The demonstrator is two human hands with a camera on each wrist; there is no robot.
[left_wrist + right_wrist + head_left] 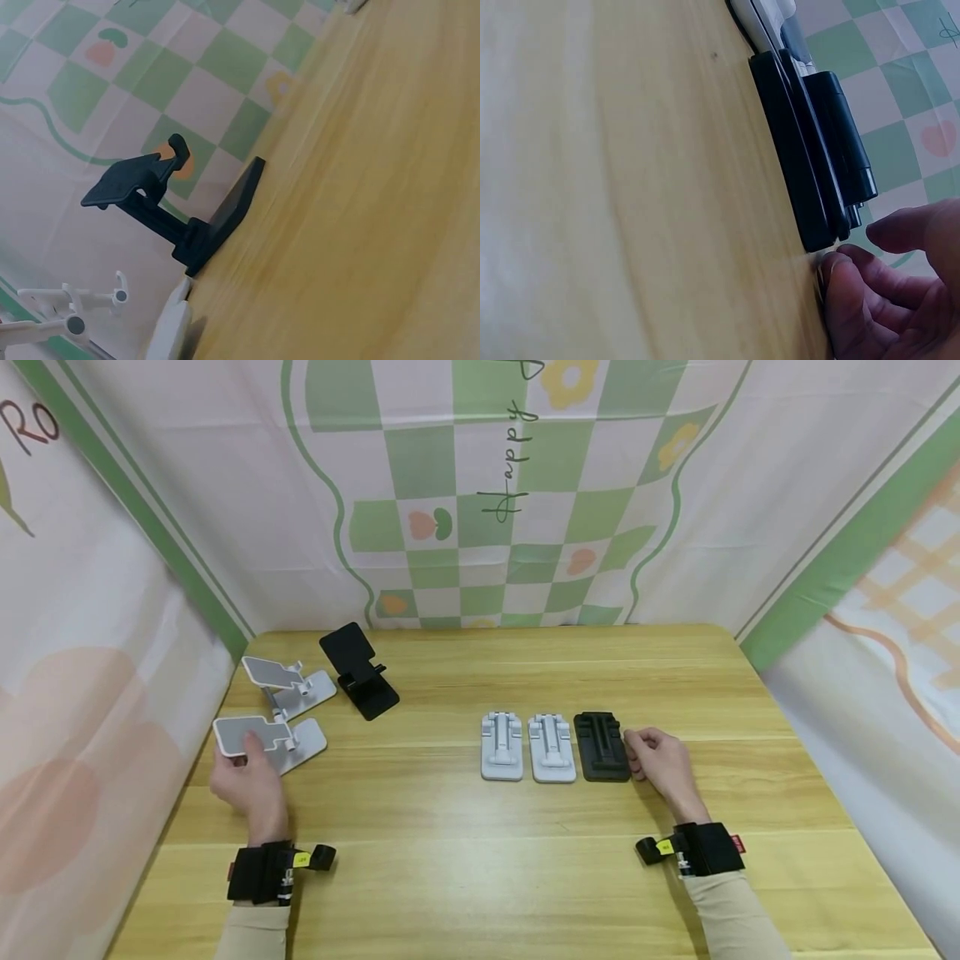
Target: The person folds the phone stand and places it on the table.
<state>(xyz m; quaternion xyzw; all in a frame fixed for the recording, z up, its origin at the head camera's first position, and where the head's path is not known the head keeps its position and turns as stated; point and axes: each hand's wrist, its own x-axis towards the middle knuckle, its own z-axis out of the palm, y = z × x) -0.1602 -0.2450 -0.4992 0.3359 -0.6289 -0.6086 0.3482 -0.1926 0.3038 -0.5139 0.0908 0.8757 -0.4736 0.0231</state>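
Observation:
At the table's left edge, my left hand (249, 783) pinches the tilted plate of an unfolded white phone stand (306, 743), thumb on the grey pad and fingers underneath. Just behind it is a second unfolded white phone stand (307, 693). To that one's right, an unfolded black phone stand (367, 693) rises from its base, also seen in the left wrist view (217, 225). My right hand (666, 768) rests on the table with fingers loosely curled, fingertips right at the side of a folded black phone stand (602, 747). The right wrist view shows that folded stand (795, 150) lying flat.
Two folded white phone stands, one (501, 747) at the left and one (552, 749) in the middle, lie in a row with the folded black one. A patterned cloth (480, 560) hangs behind the wooden table (465, 877) and down both sides.

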